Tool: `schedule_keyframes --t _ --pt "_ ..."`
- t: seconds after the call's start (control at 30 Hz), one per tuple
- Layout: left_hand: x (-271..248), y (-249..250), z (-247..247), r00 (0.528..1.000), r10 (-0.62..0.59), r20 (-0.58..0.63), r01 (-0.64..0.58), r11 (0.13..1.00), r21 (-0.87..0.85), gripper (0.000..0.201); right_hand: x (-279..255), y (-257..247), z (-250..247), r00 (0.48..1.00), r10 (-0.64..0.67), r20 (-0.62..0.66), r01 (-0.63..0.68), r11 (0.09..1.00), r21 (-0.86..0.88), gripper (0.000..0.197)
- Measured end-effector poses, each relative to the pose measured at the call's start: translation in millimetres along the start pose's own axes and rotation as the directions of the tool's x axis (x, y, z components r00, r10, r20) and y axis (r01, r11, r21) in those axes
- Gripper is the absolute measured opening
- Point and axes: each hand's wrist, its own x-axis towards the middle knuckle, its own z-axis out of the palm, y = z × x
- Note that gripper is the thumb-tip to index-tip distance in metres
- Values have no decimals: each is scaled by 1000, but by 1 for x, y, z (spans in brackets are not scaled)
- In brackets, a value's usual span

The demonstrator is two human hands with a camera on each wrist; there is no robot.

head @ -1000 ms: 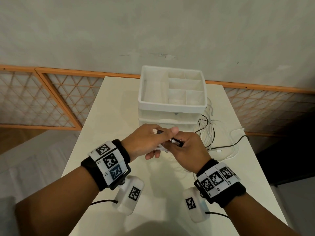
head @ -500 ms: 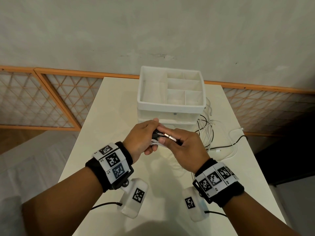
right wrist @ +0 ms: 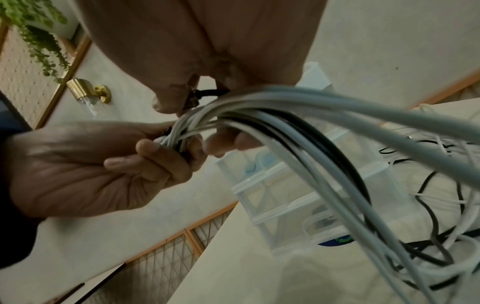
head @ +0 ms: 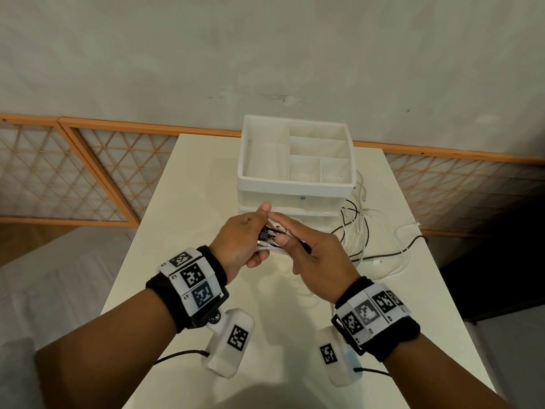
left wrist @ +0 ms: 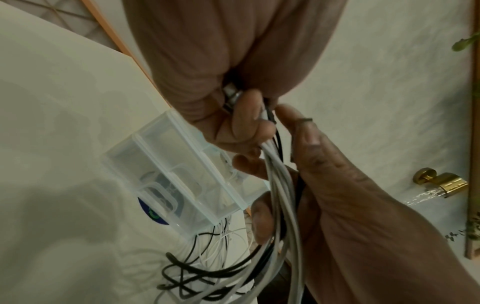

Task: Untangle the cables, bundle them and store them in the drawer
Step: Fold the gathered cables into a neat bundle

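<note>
**Both hands clamped on the gathered cable ends**

I see my left hand (head: 240, 240) at about 9 o'clock of the grip point, fingers curled round the plug ends of the cables (head: 272, 242), thumb raised on top. My right hand (head: 317, 258) meets it from 3 o'clock, thumb and fingers pinching the same cluster of white and black strands.

From the left wrist view the cables (left wrist: 279, 185) run as one thick bunch through both fists and spill onto the table (head: 182, 202). The loose, tangled remainder (head: 364, 231) lies at 2 o'clock from my hands, just beside the drawer unit (head: 295, 199).

That unit stands at 12 o'clock, just beyond my knuckles, with a divided white tray (head: 295, 183) on top. I cannot tell whether its drawers are open.
</note>
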Motion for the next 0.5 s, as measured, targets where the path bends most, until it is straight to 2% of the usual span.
schedule_keyframes --t 0.1,0.17,0.23,0.33,0.43,0.5 --pt "0 0 7 997 -77 4 77 995 -58 68 3 6 9 998 -70 12 71 979 -191 41" --pt "-3 6 9 991 -134 27 136 984 -118 76 5 13 14 999 -16 37 27 946 -323 55" --pt "-5 10 9 987 -125 97 132 989 -62 78 4 14 15 996 47 77 -13 921 -388 69" --pt "-7 9 6 988 -17 152 4 996 89 54 1 12 13 989 87 123 -46 953 -299 63" --pt "-5 5 1 997 30 75 -34 998 44 33 0 8 6 993 89 73 -76 984 -162 48" --pt "-2 3 -1 999 52 -7 -52 999 -2 28 -1 6 1 993 114 -3 -114 991 -76 28"
